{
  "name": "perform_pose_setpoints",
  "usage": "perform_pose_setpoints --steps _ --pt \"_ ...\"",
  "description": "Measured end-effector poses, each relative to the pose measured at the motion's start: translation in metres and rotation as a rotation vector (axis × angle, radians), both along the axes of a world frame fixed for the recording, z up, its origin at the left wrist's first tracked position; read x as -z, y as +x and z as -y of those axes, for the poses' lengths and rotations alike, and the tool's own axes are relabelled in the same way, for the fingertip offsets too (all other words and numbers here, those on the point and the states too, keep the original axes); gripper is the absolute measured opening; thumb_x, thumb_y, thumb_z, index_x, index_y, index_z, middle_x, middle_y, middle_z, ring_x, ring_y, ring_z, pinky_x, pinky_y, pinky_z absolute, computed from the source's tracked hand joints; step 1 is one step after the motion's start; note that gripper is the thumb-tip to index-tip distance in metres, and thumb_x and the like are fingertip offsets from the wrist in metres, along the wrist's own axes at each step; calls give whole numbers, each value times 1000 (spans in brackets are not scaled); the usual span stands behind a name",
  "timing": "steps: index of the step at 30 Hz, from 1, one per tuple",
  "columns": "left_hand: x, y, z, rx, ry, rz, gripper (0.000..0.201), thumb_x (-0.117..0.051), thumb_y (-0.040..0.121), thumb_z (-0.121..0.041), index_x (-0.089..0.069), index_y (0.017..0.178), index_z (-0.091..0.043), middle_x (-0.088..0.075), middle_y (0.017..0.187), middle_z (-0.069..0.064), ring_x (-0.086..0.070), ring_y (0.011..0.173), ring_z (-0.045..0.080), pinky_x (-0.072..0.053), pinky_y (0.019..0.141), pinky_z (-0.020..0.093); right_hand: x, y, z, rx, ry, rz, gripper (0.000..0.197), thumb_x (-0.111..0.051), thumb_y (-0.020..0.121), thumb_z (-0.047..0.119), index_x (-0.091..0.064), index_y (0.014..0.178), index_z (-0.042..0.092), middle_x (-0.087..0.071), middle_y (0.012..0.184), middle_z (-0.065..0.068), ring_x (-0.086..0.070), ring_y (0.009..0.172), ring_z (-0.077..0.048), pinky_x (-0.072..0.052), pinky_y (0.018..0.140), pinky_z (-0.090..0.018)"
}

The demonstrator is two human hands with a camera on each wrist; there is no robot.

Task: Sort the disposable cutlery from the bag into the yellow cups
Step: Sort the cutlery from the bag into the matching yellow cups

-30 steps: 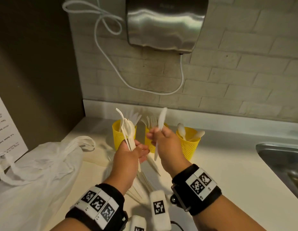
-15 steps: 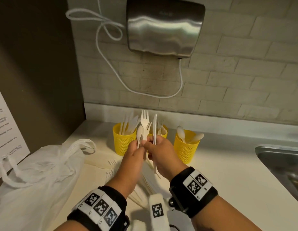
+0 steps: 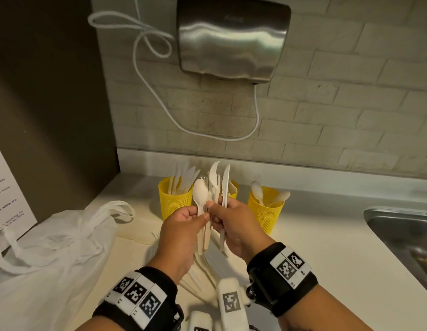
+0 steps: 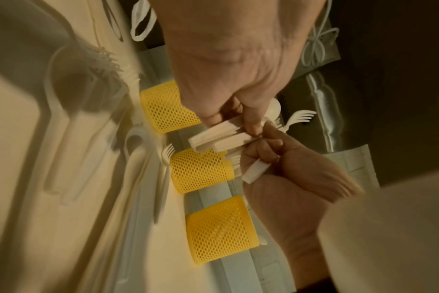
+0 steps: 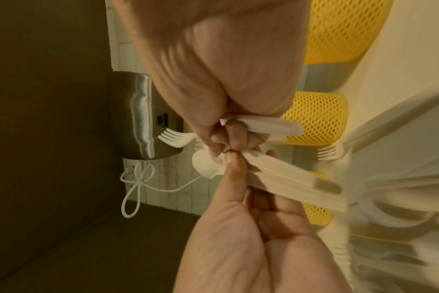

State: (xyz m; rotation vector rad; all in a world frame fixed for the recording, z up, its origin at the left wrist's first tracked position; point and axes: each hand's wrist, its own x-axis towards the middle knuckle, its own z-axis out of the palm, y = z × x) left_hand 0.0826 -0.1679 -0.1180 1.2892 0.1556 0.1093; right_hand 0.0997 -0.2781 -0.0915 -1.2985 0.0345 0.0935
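My left hand (image 3: 203,215) grips an upright bundle of white cutlery (image 3: 206,225), with a spoon (image 3: 200,193) in front and forks and a knife behind it. My right hand (image 3: 216,212) holds a white knife (image 3: 225,185) and pinches at the top of the bundle's handles (image 4: 218,136). The knife's handle (image 5: 268,124) is held against my right palm. Behind the hands stand three yellow mesh cups: the left cup (image 3: 175,204) holds knives, the middle cup (image 3: 233,191) is mostly hidden, and the right cup (image 3: 266,213) holds spoons.
The white plastic bag (image 3: 52,247) lies slumped at the left on the pale counter (image 3: 315,235). Several loose pieces of cutlery (image 3: 207,266) lie under my hands. A steel sink (image 3: 403,230) is at the right. A hand dryer (image 3: 234,37) with a white cord hangs on the brick wall.
My hands have come together in front of the middle cup. The bundle in my left hand now stands upright with a spoon in front, and my right fingers have closed on it.
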Motion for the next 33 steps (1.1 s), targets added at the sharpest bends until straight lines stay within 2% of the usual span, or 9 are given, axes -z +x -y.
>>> perform_pose_setpoints --steps 3,9,12,16,20,23,26,29,33 --pt "-1 -1 -1 52 84 25 17 -61 94 -10 -74 103 -15 -77 93 10 -74 91 30 -56 92 48 1 2 2 -11 -45 -15 5 -61 92 2 -60 87 1 -45 50 -1 -38 46 -12 -35 46 -20" --pt "0 -4 0 97 309 108 22 -53 100 -23 -74 103 -28 -77 91 -4 -73 90 18 -57 89 44 2 4 7 -45 -119 -22 6 -58 94 2 -62 91 2 -52 47 5 -47 44 -9 -45 52 -23" --pt "3 -3 0 2 258 124 20 -51 101 -24 -70 97 -19 -76 87 -3 -73 84 14 -56 76 32 -6 9 8 9 -154 -10 13 -57 96 4 -61 84 7 -50 52 2 -46 43 -8 -45 51 -22" --pt "7 7 -7 -124 130 110 14 -47 102 -18 -60 101 -15 -73 105 2 -71 98 14 -53 86 30 -34 37 20 184 -176 89 14 -57 96 11 -62 83 10 -48 61 -2 -44 53 -12 -40 55 -24" --pt "8 9 -13 -155 72 114 12 -45 103 -17 -57 99 -17 -72 105 5 -71 97 15 -52 84 30 -60 73 27 331 -190 179 15 -56 96 10 -59 81 11 -49 60 -2 -46 54 -14 -41 56 -29" --pt "9 7 -17 -146 50 113 11 -45 103 -15 -57 101 -13 -72 105 4 -71 98 15 -52 84 28 -60 92 21 320 -162 153 18 -52 96 3 -55 81 13 -49 62 -2 -45 54 -13 -38 52 -26" --pt "10 9 -22 -165 40 110 10 -46 102 -12 -56 101 -11 -72 105 6 -71 98 16 -53 85 30 -45 105 17 251 -306 74 19 -52 93 -1 -54 80 13 -54 69 -6 -52 57 -15 -45 54 -26" --pt "9 10 -26 -179 13 83 10 -47 101 -12 -57 101 -14 -71 106 7 -71 99 17 -52 87 30 -36 110 11 163 -403 -35 8 -50 93 -5 -57 95 -3 -58 73 -13 -58 62 -21 -49 62 -29" --pt "10 11 -25 -172 -22 57 11 -50 100 -10 -59 101 -16 -72 106 8 -70 101 19 -52 88 31 -51 102 8 135 -472 -189 5 -40 98 -6 -44 99 -3 -54 67 -16 -57 48 -21 -48 41 -25"
